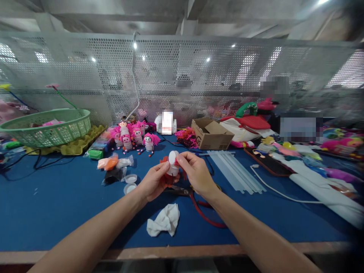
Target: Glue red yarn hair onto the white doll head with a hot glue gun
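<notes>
Forearms [93, 227]: reach from my lower corners.
Left hand [155, 181]: fingers narrowly grip the white cylinder [172, 169], frame centre.
Right hand [198, 172]: fingertips pinch its upper side.

A small white cylindrical piece [173, 163] with a flat round end is held tilted between both hands, above the scissors; orange-red strands [167, 182] are bunched around it.

Unreadable marking [198, 142] on cardboard box [216, 141]
</notes>
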Demonstrator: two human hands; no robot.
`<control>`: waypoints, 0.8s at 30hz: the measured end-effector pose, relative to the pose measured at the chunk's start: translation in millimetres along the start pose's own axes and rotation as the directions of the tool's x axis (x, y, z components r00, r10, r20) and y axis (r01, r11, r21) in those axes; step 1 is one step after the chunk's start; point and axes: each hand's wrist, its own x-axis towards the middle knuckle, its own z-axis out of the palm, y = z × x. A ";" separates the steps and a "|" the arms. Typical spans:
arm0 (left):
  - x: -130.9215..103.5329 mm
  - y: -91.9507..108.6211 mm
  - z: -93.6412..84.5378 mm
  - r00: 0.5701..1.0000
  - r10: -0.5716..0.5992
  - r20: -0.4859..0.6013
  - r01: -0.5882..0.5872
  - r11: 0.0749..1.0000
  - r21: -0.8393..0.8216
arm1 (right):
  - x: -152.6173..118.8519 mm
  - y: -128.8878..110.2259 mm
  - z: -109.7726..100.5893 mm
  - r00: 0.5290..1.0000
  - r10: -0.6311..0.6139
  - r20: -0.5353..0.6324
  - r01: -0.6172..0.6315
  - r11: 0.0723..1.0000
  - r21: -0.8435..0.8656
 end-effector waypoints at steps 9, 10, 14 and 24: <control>1.7 2.7 -1.5 0.998 0.055 -0.022 -0.055 0.998 0.032 | 3.8 6.7 -1.0 1.000 0.022 -0.002 -0.021 0.997 0.080; 2.2 3.4 -2.3 0.998 0.050 -0.026 -0.049 0.998 0.030 | 4.5 7.3 -1.3 1.000 0.029 0.005 -0.030 0.994 0.108; 4.8 5.2 -6.5 0.998 0.068 -0.014 -0.067 0.998 0.006 | 6.0 8.4 -2.8 0.999 0.020 0.030 -0.023 0.993 0.114; 5.7 6.6 -10.1 0.999 0.035 0.008 -0.035 0.999 0.027 | 8.1 8.0 -9.0 0.989 -0.138 0.048 0.144 0.976 -0.162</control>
